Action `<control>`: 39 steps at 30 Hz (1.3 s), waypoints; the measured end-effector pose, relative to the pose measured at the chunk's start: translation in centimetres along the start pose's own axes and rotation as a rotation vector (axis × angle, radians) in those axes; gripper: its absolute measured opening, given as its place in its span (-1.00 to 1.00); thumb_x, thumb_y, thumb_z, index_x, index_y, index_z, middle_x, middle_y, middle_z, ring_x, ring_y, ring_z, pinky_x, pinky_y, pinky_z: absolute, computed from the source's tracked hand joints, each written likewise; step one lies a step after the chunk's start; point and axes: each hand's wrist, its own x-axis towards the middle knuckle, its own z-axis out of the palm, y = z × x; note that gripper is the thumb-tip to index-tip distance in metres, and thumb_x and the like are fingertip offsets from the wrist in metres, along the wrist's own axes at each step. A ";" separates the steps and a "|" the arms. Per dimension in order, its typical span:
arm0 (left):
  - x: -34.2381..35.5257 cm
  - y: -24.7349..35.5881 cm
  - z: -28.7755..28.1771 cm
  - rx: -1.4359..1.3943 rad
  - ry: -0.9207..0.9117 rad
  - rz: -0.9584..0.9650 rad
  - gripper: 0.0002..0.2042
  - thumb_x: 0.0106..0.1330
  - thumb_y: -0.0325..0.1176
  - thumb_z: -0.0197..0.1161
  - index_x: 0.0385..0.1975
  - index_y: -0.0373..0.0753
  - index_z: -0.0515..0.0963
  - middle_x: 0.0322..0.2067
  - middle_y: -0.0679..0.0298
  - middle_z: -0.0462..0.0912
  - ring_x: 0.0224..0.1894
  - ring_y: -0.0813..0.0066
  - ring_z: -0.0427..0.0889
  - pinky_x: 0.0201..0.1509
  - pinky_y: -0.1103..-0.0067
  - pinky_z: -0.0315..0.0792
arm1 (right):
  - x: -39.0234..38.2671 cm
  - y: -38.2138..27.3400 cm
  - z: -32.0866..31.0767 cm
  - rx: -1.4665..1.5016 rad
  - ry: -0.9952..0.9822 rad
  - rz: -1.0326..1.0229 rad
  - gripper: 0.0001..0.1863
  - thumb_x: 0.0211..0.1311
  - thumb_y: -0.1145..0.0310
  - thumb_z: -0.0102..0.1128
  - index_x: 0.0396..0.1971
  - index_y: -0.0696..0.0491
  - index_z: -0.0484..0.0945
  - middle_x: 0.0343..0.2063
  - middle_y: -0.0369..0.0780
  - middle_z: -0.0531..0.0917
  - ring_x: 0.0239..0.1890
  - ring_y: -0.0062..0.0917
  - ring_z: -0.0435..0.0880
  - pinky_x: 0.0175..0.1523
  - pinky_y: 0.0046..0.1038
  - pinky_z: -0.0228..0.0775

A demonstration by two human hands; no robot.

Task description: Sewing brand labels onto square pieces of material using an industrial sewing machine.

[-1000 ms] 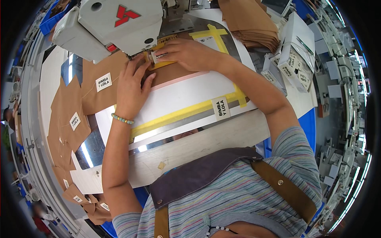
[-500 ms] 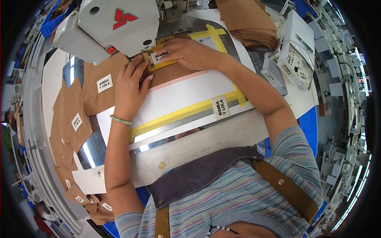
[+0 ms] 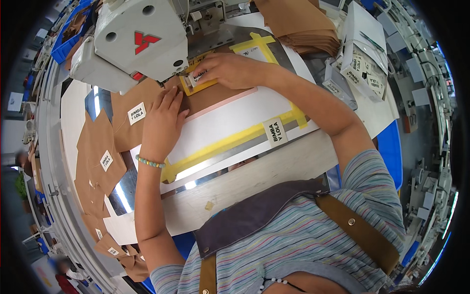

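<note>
A white label (image 3: 199, 79) w/ dark print is seen inside a yellow frame (image 3: 184, 85), set on a brown piece (image 3: 208, 96) just beside the sewing machine head (image 3: 139, 44); needle area can't be made out. The label is partly covered by the R hand (image 3: 230, 71), whose fingers are bent & kept close together over it; whether anything's pinched can't be told. The frame's upper edge is also mostly hidden there. The L hand (image 3: 166, 112) is laid just L of the frame, fingers slightly spread, thumb apart, nothing seen held. Below, the brown piece is bordered by a pink strip (image 3: 223, 102), then a white sheet (image 3: 230, 122) edged w/ yellow tape (image 3: 210, 151), crossed by a 2nd label (image 3: 275, 132). Farther L, labelled brown cutouts (image 3: 93, 142) are overlapped, the lowest ones hard to separate. Upper R, a brown stack (image 3: 298, 22) is cut off by the top edge; near it, a white box (image 3: 348, 60) w/ more labels is seen. Bkgd is bent & blurry twd the rim.
</note>
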 end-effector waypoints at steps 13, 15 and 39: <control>-7.4 10.3 -4.7 -1.688 -0.657 0.474 -0.85 0.36 -0.31 0.55 -0.26 -0.25 0.80 -0.13 0.26 0.79 -0.02 0.21 0.65 0.08 0.35 0.51 | 0.0 -0.3 0.1 0.038 -0.029 0.092 -0.49 0.34 0.64 0.06 0.15 -0.08 0.80 0.37 -0.35 0.61 0.41 -0.33 0.51 0.53 -0.28 0.39; -8.3 10.6 -4.5 -1.717 -0.582 0.460 -0.86 0.38 -0.31 0.54 -0.24 -0.24 0.80 -0.11 0.27 0.78 0.00 0.20 0.61 0.12 0.34 0.47 | 0.2 0.0 0.4 -0.057 0.007 0.066 -0.50 0.34 0.64 0.07 0.14 -0.08 0.80 0.36 -0.35 0.62 0.39 -0.34 0.52 0.51 -0.30 0.42; -8.9 6.9 -3.0 -1.397 -0.478 0.416 -0.41 0.35 0.18 0.42 -0.72 -0.15 0.43 -0.61 0.36 0.46 -0.36 0.29 0.53 -0.23 0.40 0.40 | -4.8 1.1 -4.8 -0.023 0.184 0.187 -0.63 0.50 0.44 0.12 0.20 0.07 0.73 0.36 -0.19 0.61 0.43 -0.23 0.51 0.53 -0.22 0.37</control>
